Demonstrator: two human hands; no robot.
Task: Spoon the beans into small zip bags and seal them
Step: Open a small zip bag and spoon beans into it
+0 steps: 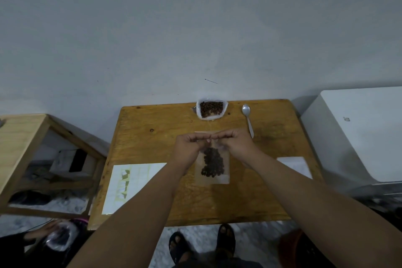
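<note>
Two sides of the table (152, 137) are hemmed in: its far edge meets the wall (195, 28), and a white cabinet (359, 132) stands just beside its right edge. On the left a wooden stand (21, 137) sits apart from the table, with a gap of floor between. The near edge faces the person. Bare wood lies open on the far left of the top and along the near edge in front of the zip bag (225, 178). A printed sheet (130, 185) lies at the near left, reaching the table's left edge, and a white sheet (294, 165) lies at the right edge.

At the far edge an open white bag (211, 109) holds dark beans, with a spoon (248, 119) just to its right, bowl towards the wall.

The zip bag lies flat near the middle of the table, clear plastic, mouth towards the wall. Its beans (213, 163) sit in a dark cluster in its middle and lower part, and the bottom strip is bare.

The left hand (188, 144) and the right hand (236, 143) meet over the bag's top. The left fingers (201, 137) and right fingers (221, 136) are curled, tips almost touching, pinching the bag just below its mouth
</note>
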